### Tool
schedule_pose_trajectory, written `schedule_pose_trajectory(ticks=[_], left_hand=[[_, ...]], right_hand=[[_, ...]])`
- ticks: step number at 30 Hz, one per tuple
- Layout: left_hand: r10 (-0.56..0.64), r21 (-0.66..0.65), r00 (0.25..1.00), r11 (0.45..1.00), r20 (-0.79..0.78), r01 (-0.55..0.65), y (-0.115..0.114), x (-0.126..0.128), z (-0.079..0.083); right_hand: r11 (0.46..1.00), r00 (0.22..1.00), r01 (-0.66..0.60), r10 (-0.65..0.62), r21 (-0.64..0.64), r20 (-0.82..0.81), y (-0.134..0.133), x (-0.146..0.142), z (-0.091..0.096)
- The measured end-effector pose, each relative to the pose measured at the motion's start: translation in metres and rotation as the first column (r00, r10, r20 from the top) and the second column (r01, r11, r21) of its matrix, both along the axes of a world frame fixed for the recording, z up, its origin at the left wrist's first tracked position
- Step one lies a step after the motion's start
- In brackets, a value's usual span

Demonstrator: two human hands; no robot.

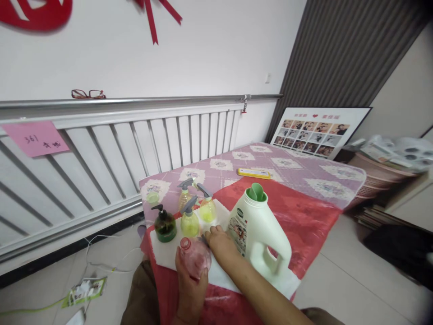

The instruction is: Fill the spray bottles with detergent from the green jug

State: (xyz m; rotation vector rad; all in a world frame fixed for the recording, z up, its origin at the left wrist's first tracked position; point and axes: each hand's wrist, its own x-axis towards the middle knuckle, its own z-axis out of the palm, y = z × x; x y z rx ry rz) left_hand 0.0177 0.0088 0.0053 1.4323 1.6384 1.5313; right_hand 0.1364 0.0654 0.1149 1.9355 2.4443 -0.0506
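My left hand [189, 282] is wrapped round a small clear pink bottle [195, 255] with no cap on its open neck, held just above the white cloth [165, 253]. My right hand [219, 241] rests on the cloth beside the bottle, its fingers curled over a small grey part I cannot make out. Right of it stands a large white detergent jug [259, 232] with a green spout. Behind the hands are three yellow-green spray bottles [189, 221] with grey triggers and a dark green pump bottle [165, 224].
The table has a red plastic sheet [304, 216] over a pink patterned cloth. A yellow flat case [254, 173] lies further back. A white radiator rail [101, 149] runs along the left wall. A photo board [314, 133] leans at the right; cables lie on the floor.
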Motion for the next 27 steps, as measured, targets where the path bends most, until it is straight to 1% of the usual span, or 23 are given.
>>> schedule_pose_trajectory(ticks=[3, 6, 10, 13, 16, 20, 24, 27], left_hand=[[-0.007, -0.017, 1.000, 1.000, 0.024, 0.007, 0.001, 0.000, 0.000], [-0.029, -0.021, 0.999, 0.999, 0.044, 0.030, 0.001, 0.000, 0.001], [-0.026, -0.032, 0.999, 0.999, 0.047, 0.028, 0.002, 0.000, 0.001], [-0.025, -0.035, 0.999, 0.999, 0.045, 0.026, 0.002, 0.000, 0.000], [-0.016, -0.043, 0.997, 0.999, 0.072, 0.019, 0.003, -0.001, -0.002], [-0.020, -0.030, 0.995, 0.999, 0.103, 0.023, 0.003, -0.003, -0.003], [-0.035, -0.011, 0.995, 0.999, 0.093, 0.036, 0.003, -0.003, -0.003], [-0.064, 0.002, 0.997, 0.998, 0.041, 0.064, 0.002, -0.001, -0.004]], right_hand=[[1.000, 0.996, 0.003, 0.000, -0.025, 0.090, 0.012, -0.006, -0.007], [0.999, 0.989, -0.021, 0.027, -0.045, 0.146, 0.018, -0.006, -0.017], [0.997, 0.982, -0.056, 0.063, -0.046, 0.180, 0.022, -0.005, -0.026], [0.997, 0.981, -0.070, 0.076, -0.042, 0.179, 0.023, -0.004, -0.026], [0.996, 0.984, -0.081, 0.086, -0.035, 0.159, 0.021, -0.001, -0.017], [0.995, 0.991, -0.102, 0.102, -0.001, 0.084, 0.021, 0.008, 0.004], [0.987, 0.988, -0.130, 0.137, 0.093, -0.067, 0.020, 0.017, 0.026], [0.974, 0.966, -0.109, 0.151, 0.200, -0.211, 0.015, 0.023, 0.043]])
